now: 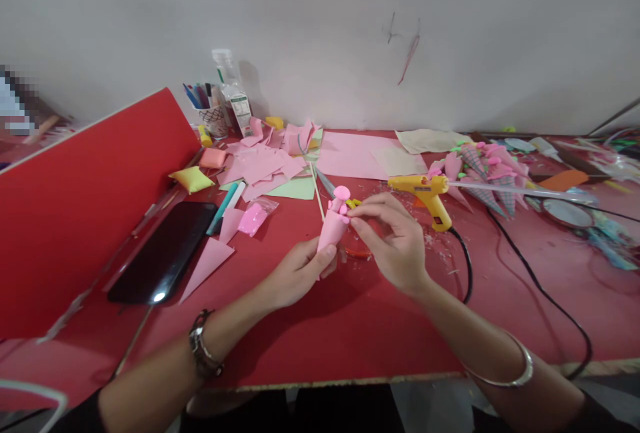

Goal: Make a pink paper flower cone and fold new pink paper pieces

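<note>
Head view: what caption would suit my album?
Left hand holding a pink cone, right hand at its top, yellow glue gun on the red table.

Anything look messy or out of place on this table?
Yes: pale shreds litter the red table beside the yellow glue gun, like unswept debris. The pink cone in the left hand shows no obvious damage.

A red table [350, 346] before you, crowded toward its far edge.
To your left lie a dark phone [170, 246], two markers [223, 209], pink paper triangles [207, 265] and a small bright-pink bag [253, 218]; far left, a pen cup [214, 121], a bottle [239, 108] and loose pink paper [260, 163]; at the far middle, a flat pink sheet [345, 153]; to your right, a yellow glue gun [436, 205] and a heap of cones [493, 173].
</note>
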A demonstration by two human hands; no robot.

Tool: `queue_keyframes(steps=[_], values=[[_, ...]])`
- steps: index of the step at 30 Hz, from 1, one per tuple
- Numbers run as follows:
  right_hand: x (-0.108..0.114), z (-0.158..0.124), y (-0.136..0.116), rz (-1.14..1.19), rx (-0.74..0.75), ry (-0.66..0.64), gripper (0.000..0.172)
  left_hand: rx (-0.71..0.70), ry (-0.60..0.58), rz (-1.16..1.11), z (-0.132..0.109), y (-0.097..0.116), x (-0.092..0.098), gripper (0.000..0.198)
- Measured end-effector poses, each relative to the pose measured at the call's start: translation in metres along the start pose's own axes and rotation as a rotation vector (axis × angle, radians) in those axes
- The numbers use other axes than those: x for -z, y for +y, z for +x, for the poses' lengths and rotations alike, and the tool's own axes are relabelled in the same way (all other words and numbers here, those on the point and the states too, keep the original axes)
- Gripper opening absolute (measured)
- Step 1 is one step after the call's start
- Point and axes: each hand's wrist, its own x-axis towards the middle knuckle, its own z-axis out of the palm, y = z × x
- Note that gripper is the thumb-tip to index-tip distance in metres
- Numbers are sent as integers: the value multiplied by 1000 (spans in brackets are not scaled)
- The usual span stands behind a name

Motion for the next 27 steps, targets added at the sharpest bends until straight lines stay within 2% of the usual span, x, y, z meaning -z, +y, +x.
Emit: queue_keyframes(steps=[3, 6, 8, 10, 12, 14, 17, 21, 27], values=[[0, -1, 2, 56, -17, 6, 14, 17, 55, -3, 1, 0, 1, 37], [-1, -1, 2, 23, 0, -1, 12, 23, 171, -36, 3, -1, 3, 38], [-3, -2, 1, -30, 41, -102, 6, 21, 227, -95, 5, -3, 4, 39], [-5, -5, 1, -70, 78, -269, 2, 32, 262, -174, 5, -7, 5, 38], [-9, -8, 2, -100, 106, -411, 11, 62, 302, -236, 5, -10, 6, 36], [-12, -11, 4, -138, 120, -478, 14, 106, 336, -276, 5, -12, 6, 35], [-15, -15, 6, -191, 116, -478, 11, 137, 327, -334, 5, -13, 6, 34], [-18, -17, 6, -205, 141, -409, 9, 100, 262, -393, 5, -12, 6, 34], [-20, -20, 5, -209, 162, -361, 9, 61, 241, -334, 4, -11, 4, 34]])
